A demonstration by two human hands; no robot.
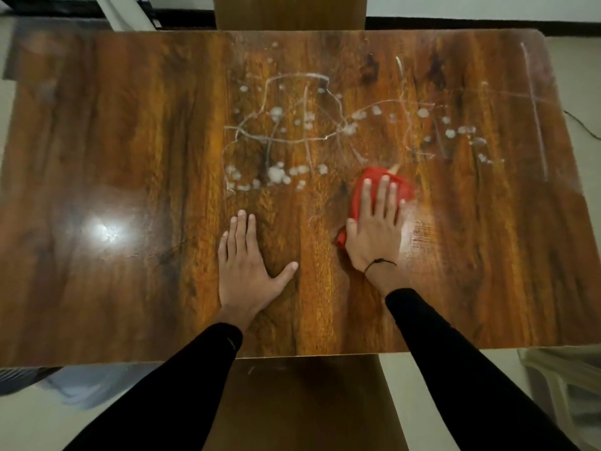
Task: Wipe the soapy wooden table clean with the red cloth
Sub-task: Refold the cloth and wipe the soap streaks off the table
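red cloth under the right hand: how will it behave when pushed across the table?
The cloth looks floppy: it is crumpled under the flat right hand, so it will likely bunch rather than slide rigid. On the glossy, soapy table it should glide easily. Probably light.

A single head-worn wide-angle camera looks forward and steeply down from the near long edge of the wooden surface (130, 157), close enough that it fills almost the whole frame. Its edges bow with the lens. Both sleeved forearms enter from the bottom, and floor shows past the far corners.
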